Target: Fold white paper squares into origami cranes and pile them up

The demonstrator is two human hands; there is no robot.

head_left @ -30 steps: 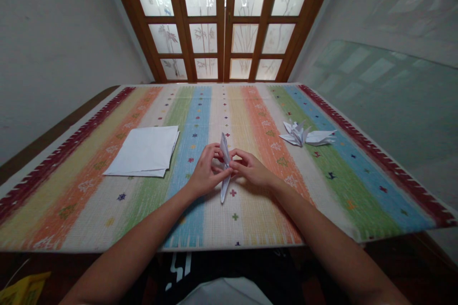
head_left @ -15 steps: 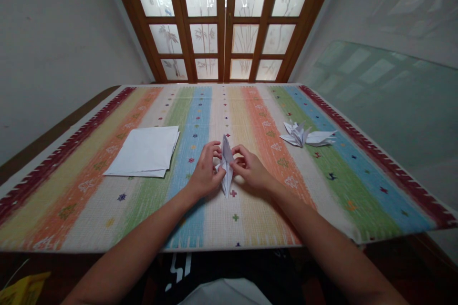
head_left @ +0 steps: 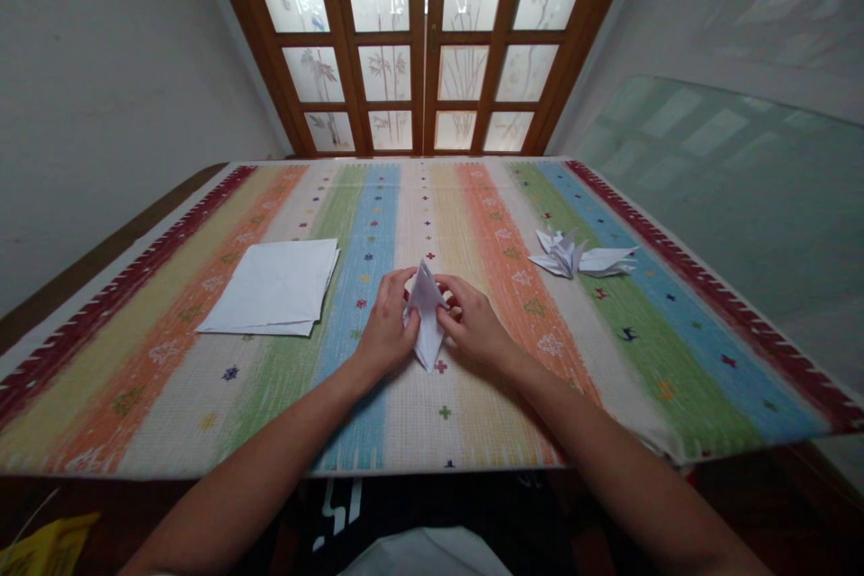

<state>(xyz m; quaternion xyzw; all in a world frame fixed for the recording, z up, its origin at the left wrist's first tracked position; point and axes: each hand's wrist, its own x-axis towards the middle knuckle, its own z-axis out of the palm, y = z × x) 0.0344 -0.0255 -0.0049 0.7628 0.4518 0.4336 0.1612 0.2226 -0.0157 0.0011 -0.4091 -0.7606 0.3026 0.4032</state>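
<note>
So the paper [head_left: 427,324] is a white, pointy, kite-shaped piece, sitting right between both hands, roughly halfway between the bench's [head_left: 101,254] left and right edges. One tip points at the far edge. The other points back at the near edge and sticks out below the hands, down on the striped cloth [head_left: 472,414]. I can't tell if the top half is lifted off the cloth or lying flat.

The left hand [head_left: 386,331] pinches the paper's left side, with its fingers [head_left: 398,279] curled over near the upper tip. The right hand [head_left: 478,328] does the same on the right side, its fingers [head_left: 451,290] bent in and touching the edge. Each grip is closed on the paper, not wide at all, and the fingertips nearly meet across it.

Both forearms come up from the near edge and angle inward, making a V. The wrists are low, close to the cloth, with knuckles up.

The sheets [head_left: 274,286] lie in a flat stack well apart toward the left edge. The cranes [head_left: 573,254] are over toward the right edge, further back. Wooden doors [head_left: 425,45] stand past the far edge.
</note>
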